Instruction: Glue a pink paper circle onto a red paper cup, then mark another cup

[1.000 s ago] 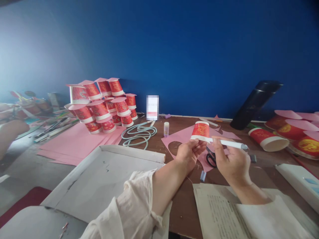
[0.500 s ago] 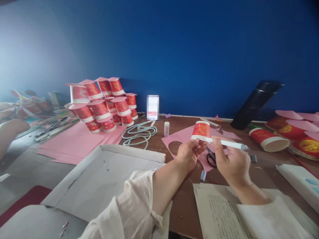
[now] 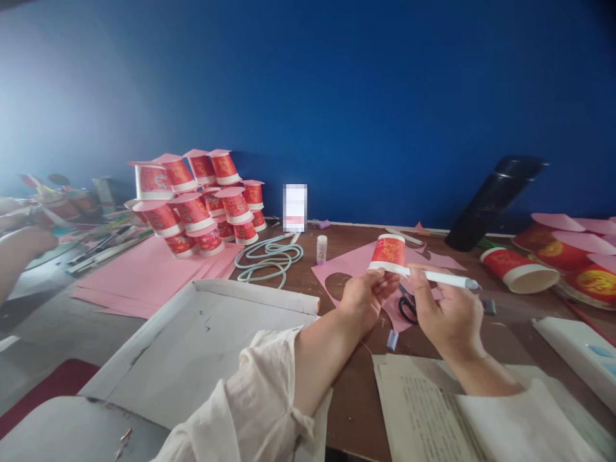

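My left hand (image 3: 366, 298) is closed on the lower part of a red paper cup (image 3: 391, 250) with gold print. The cup is upside down, its white rim at the bottom. In my right hand (image 3: 450, 314) is a slim white pen (image 3: 445, 278), lying nearly level. Its left end is at the cup's rim, partly hidden by my fingers, so I cannot tell whether it touches. Beneath my hands lie pink paper (image 3: 353, 266) with a round cut-out and black-handled scissors (image 3: 408, 309), partly covered. A small bluish cap-like piece (image 3: 393, 341) rests just below them.
Stacked red cups with pink paper tops (image 3: 192, 212) stand on the left beside pink sheets (image 3: 115, 282). A glue stick (image 3: 321, 250), a coiled cable (image 3: 269, 260) and a black bottle (image 3: 495, 202) are further back. Another person's arm (image 3: 24, 253) shows at far left.
My hands, the cup and the pen stay almost still. At far left, the other person's hand has shifted slightly.
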`<action>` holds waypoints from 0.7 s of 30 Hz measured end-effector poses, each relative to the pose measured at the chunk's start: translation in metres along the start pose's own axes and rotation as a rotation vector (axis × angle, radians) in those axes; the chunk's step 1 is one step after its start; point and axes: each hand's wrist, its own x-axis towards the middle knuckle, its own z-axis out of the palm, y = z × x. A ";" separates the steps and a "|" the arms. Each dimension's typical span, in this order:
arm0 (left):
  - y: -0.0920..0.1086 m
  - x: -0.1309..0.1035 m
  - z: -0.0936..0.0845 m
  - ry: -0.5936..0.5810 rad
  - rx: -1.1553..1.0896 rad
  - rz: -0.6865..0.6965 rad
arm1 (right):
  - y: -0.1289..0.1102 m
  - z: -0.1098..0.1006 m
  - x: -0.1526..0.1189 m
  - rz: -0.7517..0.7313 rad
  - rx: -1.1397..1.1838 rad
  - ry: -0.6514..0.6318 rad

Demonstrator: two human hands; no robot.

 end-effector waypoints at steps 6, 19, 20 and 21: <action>0.001 -0.001 0.001 0.010 0.003 -0.004 | 0.002 0.000 -0.001 0.006 -0.006 0.000; 0.001 0.001 0.000 0.018 0.007 -0.014 | 0.005 0.001 -0.003 0.042 0.005 -0.002; 0.001 0.002 0.000 0.018 0.005 -0.014 | 0.004 0.001 -0.003 0.056 0.013 -0.006; 0.001 0.002 0.000 0.019 0.001 -0.014 | 0.003 0.000 -0.003 0.079 0.026 -0.009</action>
